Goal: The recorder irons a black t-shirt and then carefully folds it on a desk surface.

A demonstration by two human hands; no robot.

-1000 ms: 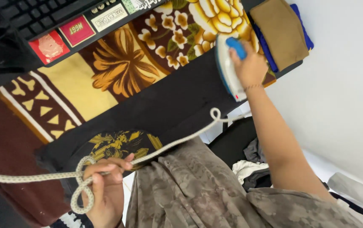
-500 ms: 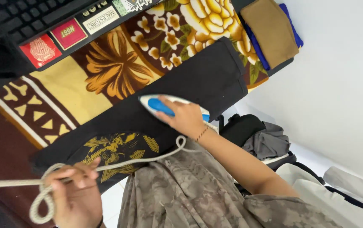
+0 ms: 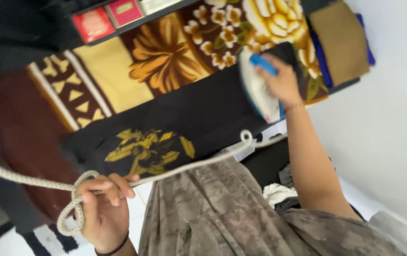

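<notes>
I read this as the pressing step. My right hand (image 3: 283,85) has its grip closed round the blue handle of the iron (image 3: 259,90), whose white body rests at the far right end of the black garment (image 3: 198,114). That garment, with a yellow print (image 3: 147,150) on it, lies along the near edge of a patterned brown and yellow blanket (image 3: 118,76) that serves as the ironing surface. The right arm reaches out nearly straight, wrist bent over the handle. My left hand (image 3: 103,205) is low by the near left corner, its grip closed on a loop of the braided cord (image 3: 198,163), which runs across to the iron. My judgement: the next move calls for drawing the iron along the garment toward the print while the left hand holds the slack clear of the cloth.
</notes>
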